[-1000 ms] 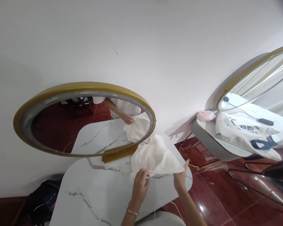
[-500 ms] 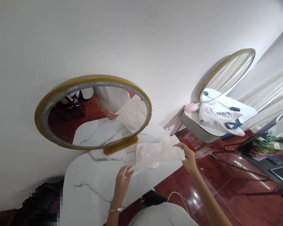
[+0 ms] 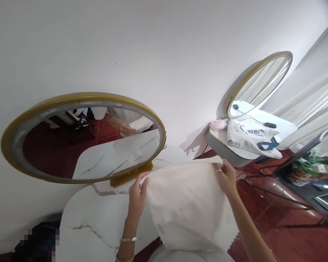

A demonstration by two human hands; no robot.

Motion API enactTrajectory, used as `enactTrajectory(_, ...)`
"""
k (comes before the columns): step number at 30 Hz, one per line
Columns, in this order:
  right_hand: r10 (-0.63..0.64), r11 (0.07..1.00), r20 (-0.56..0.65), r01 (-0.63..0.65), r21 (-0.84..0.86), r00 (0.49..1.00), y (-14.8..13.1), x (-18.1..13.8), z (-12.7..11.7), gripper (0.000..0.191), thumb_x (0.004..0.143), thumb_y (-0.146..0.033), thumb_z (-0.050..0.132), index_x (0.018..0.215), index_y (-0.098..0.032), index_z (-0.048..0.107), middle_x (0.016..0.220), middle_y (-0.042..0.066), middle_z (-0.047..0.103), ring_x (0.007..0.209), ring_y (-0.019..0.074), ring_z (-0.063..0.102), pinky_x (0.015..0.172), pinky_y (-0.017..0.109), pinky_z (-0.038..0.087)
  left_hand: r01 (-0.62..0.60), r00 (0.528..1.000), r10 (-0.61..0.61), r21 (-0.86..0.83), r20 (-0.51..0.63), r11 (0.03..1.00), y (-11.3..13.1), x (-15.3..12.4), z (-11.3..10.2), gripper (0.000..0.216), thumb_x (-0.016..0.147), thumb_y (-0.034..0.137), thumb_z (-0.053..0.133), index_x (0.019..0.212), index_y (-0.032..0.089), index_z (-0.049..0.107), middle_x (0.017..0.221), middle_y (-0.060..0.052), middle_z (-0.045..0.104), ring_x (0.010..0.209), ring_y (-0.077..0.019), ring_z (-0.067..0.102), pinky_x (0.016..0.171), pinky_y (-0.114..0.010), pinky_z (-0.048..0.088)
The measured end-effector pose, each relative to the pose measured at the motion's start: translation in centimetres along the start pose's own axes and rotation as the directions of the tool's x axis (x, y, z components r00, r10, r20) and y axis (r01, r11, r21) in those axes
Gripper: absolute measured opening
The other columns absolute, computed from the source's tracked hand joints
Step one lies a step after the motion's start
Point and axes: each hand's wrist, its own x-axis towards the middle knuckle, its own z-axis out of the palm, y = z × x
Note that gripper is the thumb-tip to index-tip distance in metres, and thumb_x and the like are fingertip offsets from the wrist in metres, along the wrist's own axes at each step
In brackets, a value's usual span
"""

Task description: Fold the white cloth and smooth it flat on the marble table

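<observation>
Closest to me hangs the white cloth (image 3: 188, 207), stretched wide between my two hands and falling toward my lap over the near edge of the marble table (image 3: 90, 225). My left hand (image 3: 138, 191) pinches the cloth's upper left corner between thumb and fingertips, with a bracelet (image 3: 128, 239) on that wrist. My right hand (image 3: 226, 176) grips the upper right corner, fingers curled over the top edge, a ring (image 3: 219, 170) showing on one of them. The top edge of the cloth runs nearly straight from one hand to the other, held up off the tabletop.

Just behind my left hand stands a round mirror (image 3: 84, 142) with a gold frame, resting on the table against the white wall. Farther right, across the red floor (image 3: 276, 218), a second table carries a white printed bag (image 3: 251, 138), a pink packet (image 3: 218, 124) and another gold-rimmed mirror (image 3: 258, 82). Pale curtains (image 3: 311, 91) hang beyond.
</observation>
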Motion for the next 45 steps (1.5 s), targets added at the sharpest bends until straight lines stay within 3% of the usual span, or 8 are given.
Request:
enactTrajectory(4, 0.046, 0.975, 0.074, -0.029, -0.219, 0.996, 7.3, 1.5, 5.0, 0.040, 0.084, -0.051, 0.045, 0.089, -0.015, 0.061, 0.075, 0.007, 0.063, 0.067, 0.0198, 0.056, 0.061, 0.033, 0.048, -0.114, 0.993, 0.112, 0.260, 0.023, 0.959, -4.6, 1.7, 6.3, 0.039, 0.095, 0.028, 0.031, 0.119, 0.020, 0.061, 0.118, -0.011, 0.065, 0.113, -0.0249, 0.059, 0.095, -0.044, 0.049)
enactTrajectory(8, -0.053, 0.956, 0.153, 0.094, -0.277, 0.987, 11.4, -1.1, 9.3, 0.039, 0.086, -0.040, 0.044, 0.110, -0.013, 0.058, 0.111, 0.015, 0.062, 0.104, 0.0278, 0.055, 0.093, 0.047, 0.044, -0.149, 0.988, 0.147, 0.478, 0.041, 0.866, -8.6, -0.9, 12.0, 0.040, 0.095, 0.024, 0.031, 0.125, 0.020, 0.058, 0.133, -0.012, 0.054, 0.126, -0.0258, 0.048, 0.103, -0.047, 0.043)
enactTrajectory(11, -0.272, 0.843, 0.455, 0.438, -0.314, 0.848, 13.3, -3.5, 11.4, 0.038, 0.092, -0.029, 0.038, 0.123, -0.016, 0.055, 0.129, 0.012, 0.056, 0.122, 0.0257, 0.047, 0.102, 0.043, 0.040, -0.181, 0.982, 0.118, 0.568, 0.147, 0.802, -10.2, -3.4, 15.4, 0.043, 0.095, 0.029, 0.037, 0.137, 0.024, 0.048, 0.143, -0.011, 0.046, 0.133, -0.0265, 0.042, 0.103, -0.045, 0.044)
enactTrajectory(14, -0.307, 0.706, 0.556, 0.577, -0.411, 0.773, 14.8, -4.2, 12.9, 0.047, 0.093, -0.032, 0.040, 0.137, -0.016, 0.045, 0.145, 0.011, 0.042, 0.135, 0.0270, 0.034, 0.108, 0.044, 0.032, -0.151, 0.988, 0.096, 0.660, 0.120, 0.736, -10.9, -3.8, 17.6, 0.051, 0.094, 0.032, 0.042, 0.144, 0.024, 0.038, 0.153, -0.012, 0.030, 0.141, -0.0300, 0.029, 0.108, -0.049, 0.038)
enactTrajectory(21, -0.225, 0.605, 0.568, 0.571, -0.555, 0.791, 15.2, -1.2, 16.2, 0.055, 0.095, -0.036, 0.034, 0.147, -0.019, 0.031, 0.155, 0.008, 0.023, 0.145, 0.0247, 0.012, 0.115, 0.047, 0.016, -0.182, 0.983, 0.118, 0.708, 0.139, 0.682, -12.0, 0.9, 18.5, 0.051, 0.095, 0.025, 0.039, 0.146, 0.027, 0.033, 0.157, -0.006, 0.021, 0.144, -0.0250, 0.021, 0.114, -0.044, 0.030)
enactTrajectory(32, -0.167, 0.604, 0.569, 0.540, -0.586, 0.805, 15.0, 2.9, 20.5, 0.055, 0.096, -0.037, 0.029, 0.147, -0.018, 0.032, 0.156, 0.010, 0.022, 0.145, 0.0251, 0.009, 0.115, 0.048, 0.013, -0.075, 0.997, 0.045, 0.708, 0.061, 0.702, -12.9, 6.7, 19.7, 0.046, 0.095, 0.029, 0.038, 0.141, 0.026, 0.043, 0.150, -0.007, 0.038, 0.138, -0.0256, 0.033, 0.113, -0.044, 0.031)
enactTrajectory(40, -0.157, 0.624, 0.656, 0.589, -0.513, 0.738, 15.3, 6.6, 23.0, 0.055, 0.096, -0.041, 0.029, 0.146, -0.020, 0.034, 0.155, 0.009, 0.024, 0.144, 0.0247, 0.013, 0.116, 0.046, 0.011, 0.188, 0.979, -0.193, 0.689, -0.071, 0.700, -12.0, 10.6, 21.4, 0.059, 0.086, 0.056, 0.049, 0.132, 0.018, 0.052, 0.129, -0.014, 0.059, 0.122, -0.0310, 0.050, 0.102, -0.044, 0.041)
enactTrajectory(45, -0.171, 0.589, 0.716, 0.653, -0.477, 0.677, 15.0, 6.6, 22.2, 0.056, 0.095, -0.049, 0.033, 0.147, -0.029, 0.032, 0.156, 0.009, 0.020, 0.144, 0.0291, 0.013, 0.113, 0.056, 0.006, 0.257, 0.966, -0.211, 0.673, -0.150, 0.694, -11.1, 11.3, 22.1, 0.064, 0.085, 0.054, 0.053, 0.137, 0.018, 0.047, 0.138, -0.015, 0.052, 0.129, -0.0324, 0.045, 0.105, -0.047, 0.037)
